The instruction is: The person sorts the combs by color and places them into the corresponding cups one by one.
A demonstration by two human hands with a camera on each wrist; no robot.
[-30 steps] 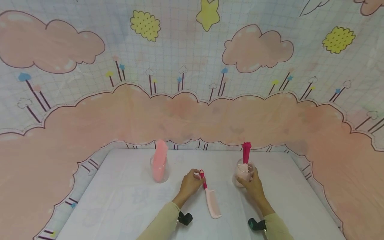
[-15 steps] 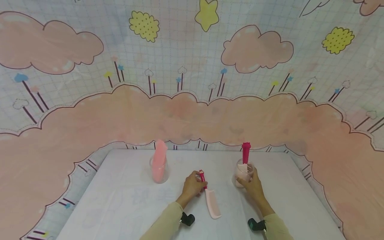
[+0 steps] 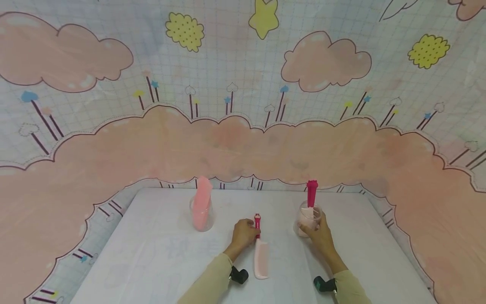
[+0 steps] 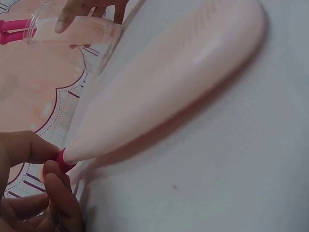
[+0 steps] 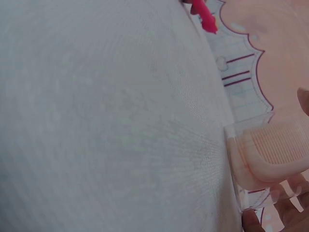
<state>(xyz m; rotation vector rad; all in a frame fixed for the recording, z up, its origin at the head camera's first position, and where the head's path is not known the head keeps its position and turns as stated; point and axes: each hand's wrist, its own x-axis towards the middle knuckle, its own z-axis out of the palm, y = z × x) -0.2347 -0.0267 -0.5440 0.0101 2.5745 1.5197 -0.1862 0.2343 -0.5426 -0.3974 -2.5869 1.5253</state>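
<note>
Pink comb [image 3: 261,261]: lay flat on tabletop [image 3: 159,257]; left hand [image 3: 244,234] pinched its red handle. Judged light, rigid plastic, best held there. Right hand [image 3: 318,236] wrapped clear cup [image 3: 308,219] holding second comb [image 3: 311,198].

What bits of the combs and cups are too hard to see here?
- Comb teeth: too small in the head view; only its smooth back shows at the left wrist.
- Left hand grip: handle mostly covered by fingers.
- Right cup: cut off by the right wrist frame's edge.
- Left cup contents: too small.
</note>
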